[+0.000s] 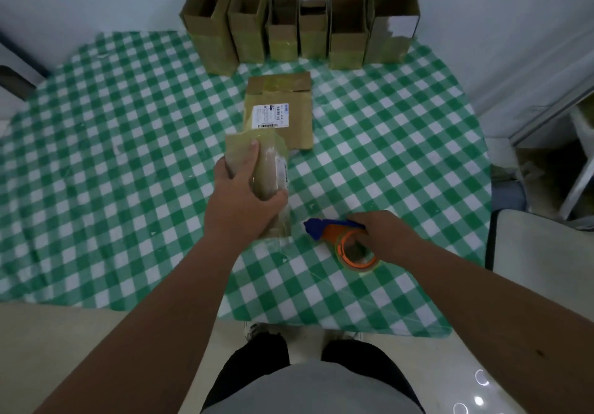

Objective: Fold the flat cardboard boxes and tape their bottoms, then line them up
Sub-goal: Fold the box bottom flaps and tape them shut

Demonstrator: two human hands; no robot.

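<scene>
1. Grip state: the left hand has its fingers and thumb curled round the taped end of a folded cardboard box, held over the middle of the desk. The right hand closes on an orange-and-blue tape dispenser resting on the green checked cloth, just beside the box.
2. Risk, tape strand: a clear strip appears to trail from the box's near end toward the desk. If it is still joined to the roll, moving the box away could peel or wrinkle the seal.
3. Risk, row: six upright boxes stand touching against the wall. A careless push when adding the next one could topple them.
4. Risk, obstruction: a flat cardboard box with a shipping label lies between the held box and the row; dragging across it could shift it.
5. Open room: cloth lies bare to left and right of the hands. The desk's near edge sits close below the dispenser.
</scene>
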